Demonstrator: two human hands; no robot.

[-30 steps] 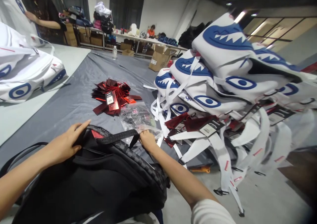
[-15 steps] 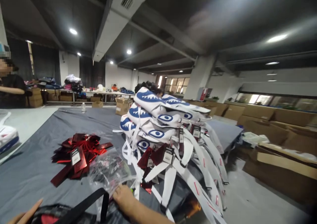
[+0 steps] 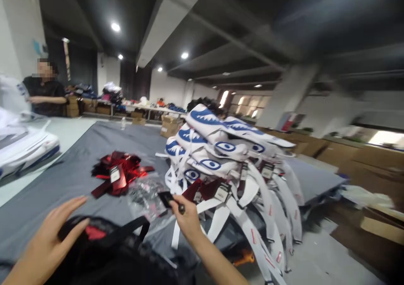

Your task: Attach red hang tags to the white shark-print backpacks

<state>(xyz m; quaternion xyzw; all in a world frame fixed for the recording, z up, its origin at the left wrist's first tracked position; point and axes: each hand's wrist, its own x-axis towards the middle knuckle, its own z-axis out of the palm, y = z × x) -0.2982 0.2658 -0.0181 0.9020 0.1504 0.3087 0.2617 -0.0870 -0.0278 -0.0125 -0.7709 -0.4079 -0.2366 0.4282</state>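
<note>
right hand (image 3: 188, 217) has lifted off the clear bag (image 3: 148, 196), now pinching a small black tag (image 3: 166, 199). left hand (image 3: 53, 238) rests flat, fingers extended, on the black backpack (image 3: 107, 251)

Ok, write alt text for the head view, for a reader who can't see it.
A person's left hand rests on a black bag while the right hand pinches a small dark tag above a grey table. Beside it lie a clear plastic bag, red hang tags and stacked white shark-face backpacks. Another person stands far left.

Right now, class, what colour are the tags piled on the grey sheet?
Shiny dark red tags, seen in the head view.
</note>
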